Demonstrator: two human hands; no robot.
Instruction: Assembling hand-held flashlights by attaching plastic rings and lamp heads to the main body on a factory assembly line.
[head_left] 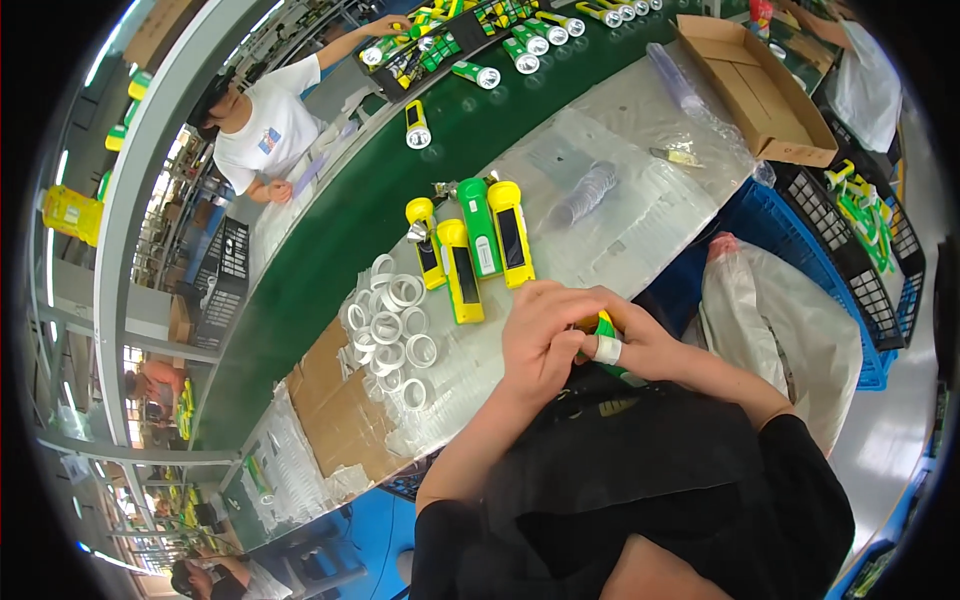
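While both my hands are drawn together just above my lap, my left hand [540, 340] is curled over a green flashlight [605, 325], covering most of it; only a bit of green and yellow shows between the two hands. My right hand [645, 345] grips the same flashlight from the other side, and a white band wraps one of its fingers [607, 349]. Both hands are clenched on the piece, touching each other.

Just beyond my left hand, on the clear plastic sheet [620, 220], lie four flashlights side by side: three yellow flashlights [510, 232] and one green one [479, 226]. Farther to the left of that hand sits a heap of white rings [392, 330]. Beyond these runs the green belt [340, 250], carrying more flashlights. To the right of my right hand, a white plastic bag [770, 320] sits against a blue crate [790, 225]. Across the belt, another person [265, 125] is at work.
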